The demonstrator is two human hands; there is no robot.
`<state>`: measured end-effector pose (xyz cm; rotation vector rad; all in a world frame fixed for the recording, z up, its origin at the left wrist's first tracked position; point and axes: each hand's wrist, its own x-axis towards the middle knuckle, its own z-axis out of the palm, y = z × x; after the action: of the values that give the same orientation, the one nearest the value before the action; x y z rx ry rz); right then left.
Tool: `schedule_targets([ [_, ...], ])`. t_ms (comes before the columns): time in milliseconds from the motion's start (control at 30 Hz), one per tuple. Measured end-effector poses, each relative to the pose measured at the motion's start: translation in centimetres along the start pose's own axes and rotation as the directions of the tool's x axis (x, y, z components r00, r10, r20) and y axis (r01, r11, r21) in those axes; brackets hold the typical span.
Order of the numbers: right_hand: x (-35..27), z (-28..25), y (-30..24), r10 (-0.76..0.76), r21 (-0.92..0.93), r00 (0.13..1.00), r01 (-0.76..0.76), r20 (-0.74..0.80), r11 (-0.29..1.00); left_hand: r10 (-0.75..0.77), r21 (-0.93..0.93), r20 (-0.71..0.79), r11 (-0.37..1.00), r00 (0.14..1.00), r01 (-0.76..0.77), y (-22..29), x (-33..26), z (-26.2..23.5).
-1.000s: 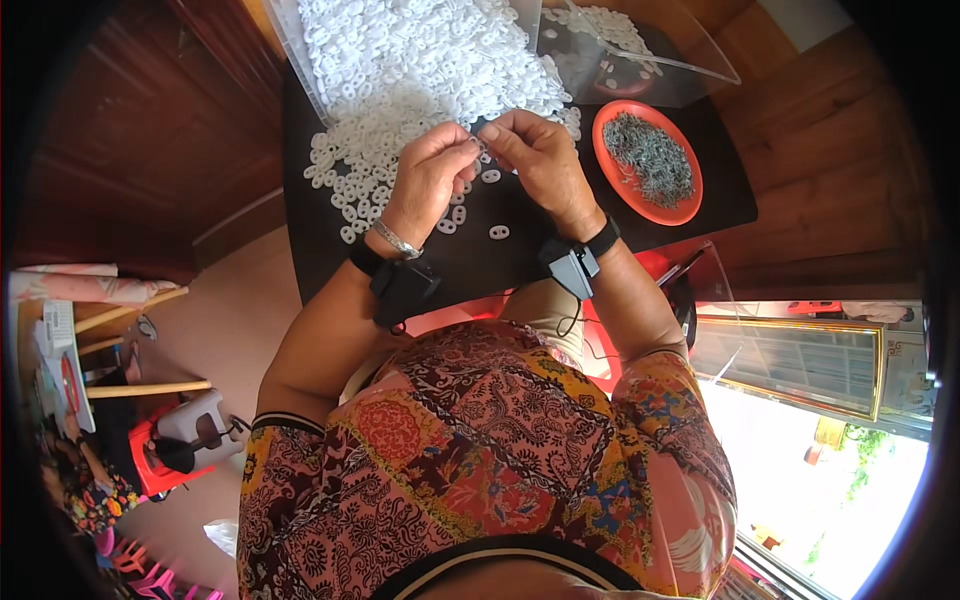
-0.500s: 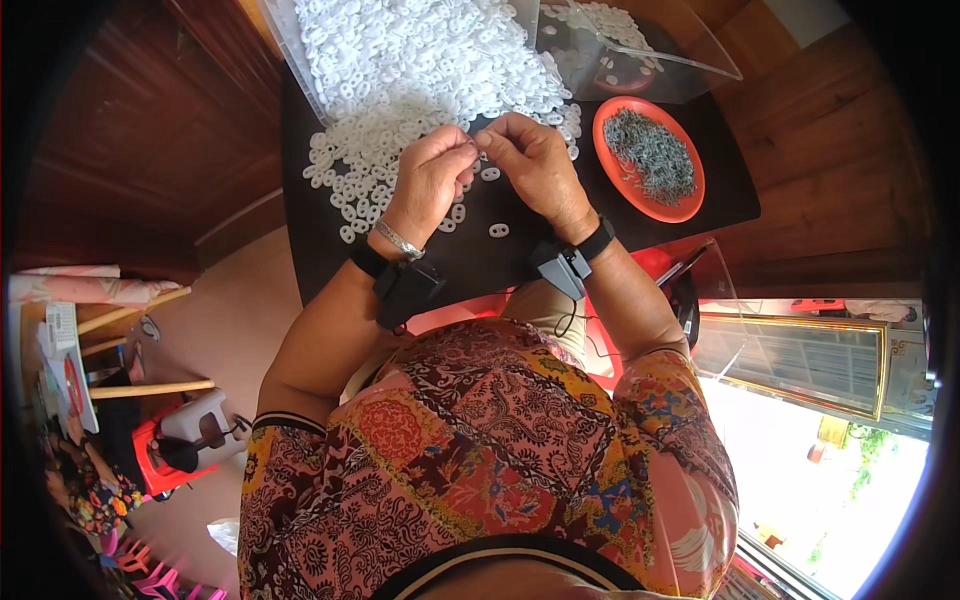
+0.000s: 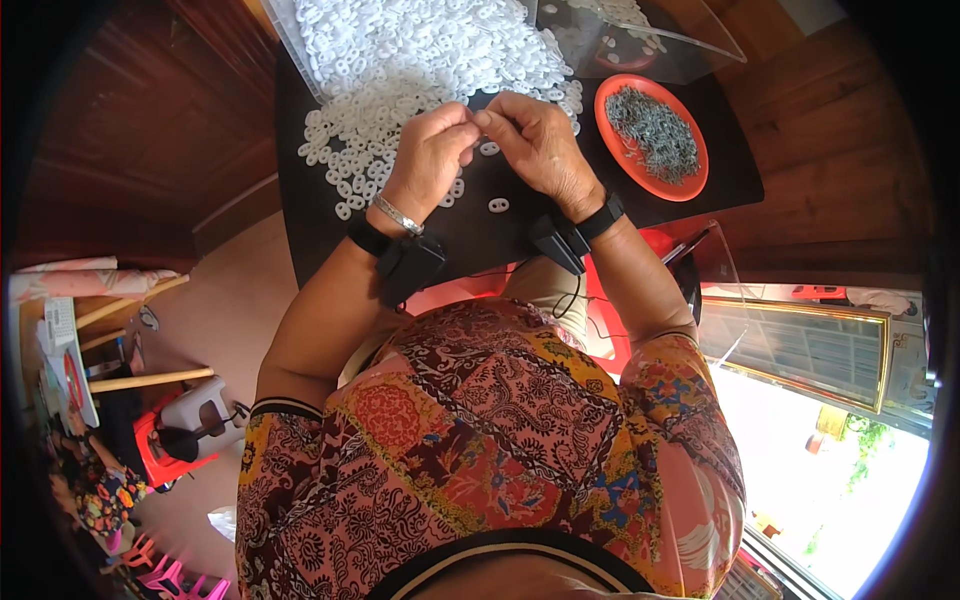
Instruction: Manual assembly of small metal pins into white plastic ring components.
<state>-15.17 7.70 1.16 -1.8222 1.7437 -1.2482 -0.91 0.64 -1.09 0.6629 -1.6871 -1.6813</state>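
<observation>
Centrally, at twelve o'clock of the view, the left hand [image 3: 428, 160] and the right hand [image 3: 535, 145] meet fingertip to fingertip over a black tabletop [image 3: 470, 240]. Between the pinched fingertips sits a small white piece, too small to identify for certain; both grips appear closed on it, though the fingers hide the exact contact. Compared with the frames half a second and one second earlier, the hands have kept the same place and posture, with only slight finger adjustment, which suggests fine assembly work continuing on one piece rather than a reach for new material.

A large heap of small white oval plastic rings [image 3: 420, 60] spreads from eleven to twelve o'clock, touching the left hand's knuckle side. Loose single white rings [image 3: 497, 205] lie on the tabletop just below the hands. At one o'clock, beside the right hand, stands a round orange dish [image 3: 607, 125] holding a pile of thin grey metal pieces [image 3: 655, 135]. A clear plastic sheet [image 3: 690, 55] lies above the dish. Each wrist carries a black strapped device [image 3: 410, 262]; the left wrist also bears a silver bracelet [image 3: 398, 214].
</observation>
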Motion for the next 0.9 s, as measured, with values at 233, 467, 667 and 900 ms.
schedule_targets([
  [233, -3.0, -2.1, 1.1, 0.065, -0.045, 0.992, -0.060, 0.107, 0.997, -0.061, -0.094, -0.108, 0.994, 0.992, 0.051, 0.9, 0.7, -1.5],
  [467, -5.6, -1.4, -0.4, -0.073, -0.256, 0.952, 0.154, 0.298, 0.954, -0.004, -0.095, -0.103, 0.995, 0.995, -0.006, 1.2, 0.6, -1.7],
  [667, -4.9, -0.7, 0.6, 0.135, 0.167, 0.962, -0.177, 0.237, 0.970, -0.044, -0.103, -0.110, 0.994, 0.993, 0.033, 1.3, 0.4, -1.3],
  [900, -1.3, -1.9, 0.9, 0.383, 0.693, 0.857, -0.508, 0.346, 0.512, -0.042, -0.118, -0.085, 0.992, 0.996, 0.032, 1.6, -0.2, -0.7],
])
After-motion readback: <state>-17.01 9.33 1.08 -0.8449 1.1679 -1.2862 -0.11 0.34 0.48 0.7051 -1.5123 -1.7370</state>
